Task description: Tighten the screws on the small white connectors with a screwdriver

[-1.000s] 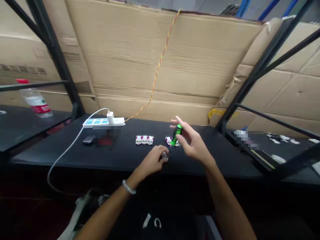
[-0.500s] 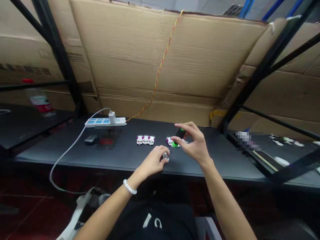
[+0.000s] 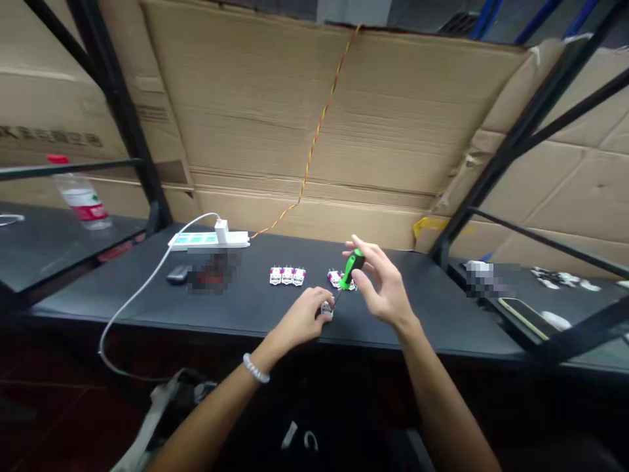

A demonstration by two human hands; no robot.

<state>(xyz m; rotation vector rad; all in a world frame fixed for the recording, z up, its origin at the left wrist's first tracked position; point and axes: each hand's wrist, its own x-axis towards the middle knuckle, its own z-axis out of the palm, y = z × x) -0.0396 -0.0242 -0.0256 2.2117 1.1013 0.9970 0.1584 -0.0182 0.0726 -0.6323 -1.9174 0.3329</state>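
Nearest is the person's dark clothing (image 3: 255, 426) with white marks on it. The left forearm, wearing a pale beaded bracelet (image 3: 256, 368), reaches in over the front edge of a black table (image 3: 230, 308). Close to that edge the left hand (image 3: 301, 317) pinches a small white part (image 3: 327, 311) between thumb and fingers, partly covering it. The right hand (image 3: 384, 288) holds a green-and-black screwdriver (image 3: 350, 269) by its handle between thumb and fingers, the other fingers loosely spread. The tool tilts, its thin shaft pointing down and leftward at the part; whether the tip touches cannot be told.

Just beyond the left hand, three white-and-purple pieces (image 3: 287, 276) stand side by side in a row; similar pieces (image 3: 335, 278) lie behind the screwdriver, partly hidden. Well to the left is a small dark object (image 3: 177, 275). Farther back, a white power strip (image 3: 189, 241) carries a plug (image 3: 221, 231) with a white cable (image 3: 128, 309). Behind the table rises a cardboard wall (image 3: 236, 118), a twisted red-and-yellow wire (image 3: 319, 124) running up it.
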